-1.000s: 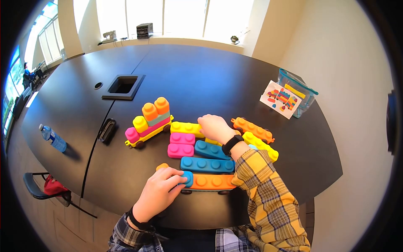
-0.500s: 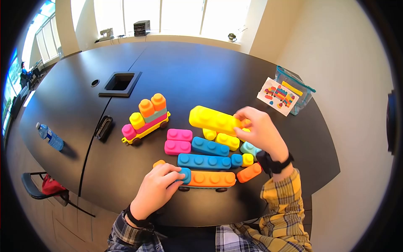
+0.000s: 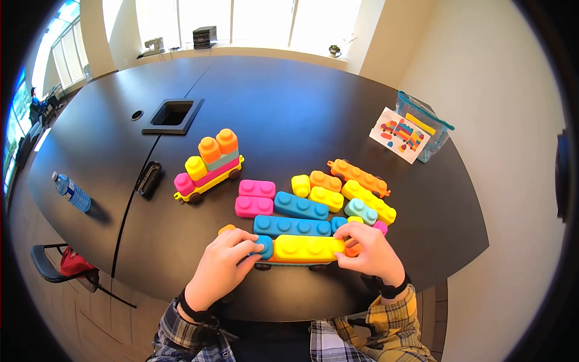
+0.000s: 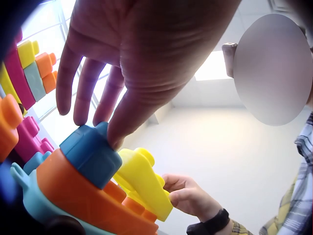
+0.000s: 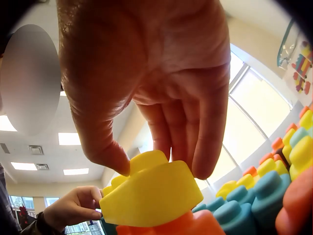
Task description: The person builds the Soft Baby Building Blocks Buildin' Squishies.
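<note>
My left hand (image 3: 220, 262) pinches a small blue block (image 4: 93, 156) that sits on a long orange block (image 4: 68, 183). Beneath the orange block is a light teal wheeled base (image 4: 36, 198). With thumb and fingertips, my right hand (image 3: 374, 253) holds the right end of a long yellow block (image 3: 307, 248). That yellow block lies over the orange studs, beside the blue block, and looks tilted in the left wrist view. A long dark blue block (image 3: 292, 226) lies just behind the wheeled base.
Pink blocks (image 3: 255, 207), a blue block (image 3: 300, 206) and several yellow, orange and teal blocks lie behind. A built wagon (image 3: 211, 166) stands left, an orange wheeled base (image 3: 360, 176) right. Farther off are a picture card (image 3: 400, 134), a clear bag (image 3: 443, 142) and a water bottle (image 3: 71, 192).
My right hand reached to the back, took up the long yellow block and brought it forward over the orange block. The left hand stays at the small blue block.
</note>
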